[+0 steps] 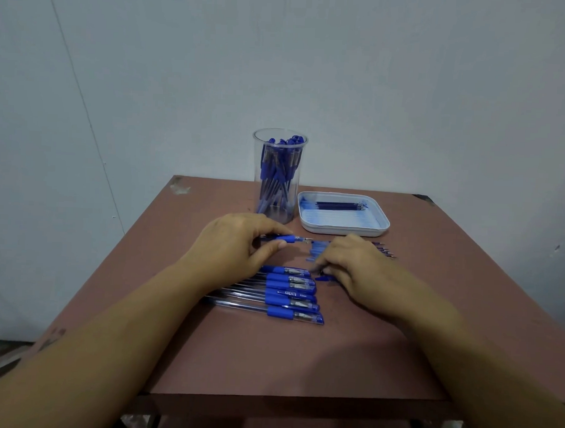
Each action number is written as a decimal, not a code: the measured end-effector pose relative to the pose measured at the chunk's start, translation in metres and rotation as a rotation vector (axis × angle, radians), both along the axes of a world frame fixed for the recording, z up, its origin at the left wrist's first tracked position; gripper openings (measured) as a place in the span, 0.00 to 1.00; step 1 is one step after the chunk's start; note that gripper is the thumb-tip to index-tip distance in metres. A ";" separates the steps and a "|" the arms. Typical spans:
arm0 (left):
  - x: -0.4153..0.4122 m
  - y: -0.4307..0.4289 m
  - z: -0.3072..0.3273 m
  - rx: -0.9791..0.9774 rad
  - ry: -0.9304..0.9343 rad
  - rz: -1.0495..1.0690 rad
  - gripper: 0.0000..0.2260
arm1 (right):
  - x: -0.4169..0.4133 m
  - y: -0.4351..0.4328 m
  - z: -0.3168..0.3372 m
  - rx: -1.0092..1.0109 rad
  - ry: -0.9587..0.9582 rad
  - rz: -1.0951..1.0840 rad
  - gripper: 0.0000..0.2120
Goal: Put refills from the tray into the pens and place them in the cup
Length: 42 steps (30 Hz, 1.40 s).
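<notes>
The clear plastic cup (277, 181) near the tabletop's far edge is well filled; a row of blue-grip pens (287, 295) remains. The left hand (238, 241) pinches one blue pen (286, 238); the right hand (353, 265)'s hold is unclear.

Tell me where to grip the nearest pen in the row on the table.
Probably pinch the nearest pen at its blue grip sleeve, from above and the near side: it lies flat on the table, a neighbour crowds its far side, and the near side is open.
</notes>
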<state>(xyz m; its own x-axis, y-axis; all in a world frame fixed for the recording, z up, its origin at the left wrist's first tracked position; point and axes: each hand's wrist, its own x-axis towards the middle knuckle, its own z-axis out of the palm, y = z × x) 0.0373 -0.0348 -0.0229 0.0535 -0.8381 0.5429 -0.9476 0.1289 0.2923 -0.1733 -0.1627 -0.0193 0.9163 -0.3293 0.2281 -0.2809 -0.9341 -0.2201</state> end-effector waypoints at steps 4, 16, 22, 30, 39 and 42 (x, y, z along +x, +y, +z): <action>-0.001 0.001 0.000 -0.004 0.005 -0.007 0.10 | -0.005 -0.003 -0.001 0.056 -0.205 -0.021 0.08; -0.007 -0.001 -0.001 0.000 0.016 -0.072 0.11 | 0.009 0.006 -0.003 0.209 -0.436 -0.030 0.06; -0.006 0.000 -0.001 -0.007 0.002 -0.058 0.10 | -0.004 -0.002 0.000 0.170 -0.446 -0.115 0.06; -0.007 0.000 0.000 -0.028 -0.028 -0.077 0.12 | 0.002 -0.006 -0.006 0.125 -0.447 -0.051 0.08; -0.010 -0.004 -0.003 -0.096 -0.264 -0.077 0.10 | 0.010 -0.004 -0.009 0.013 -0.449 -0.002 0.06; -0.010 -0.003 -0.002 -0.083 -0.284 -0.034 0.10 | 0.002 -0.008 -0.008 0.035 -0.426 -0.047 0.04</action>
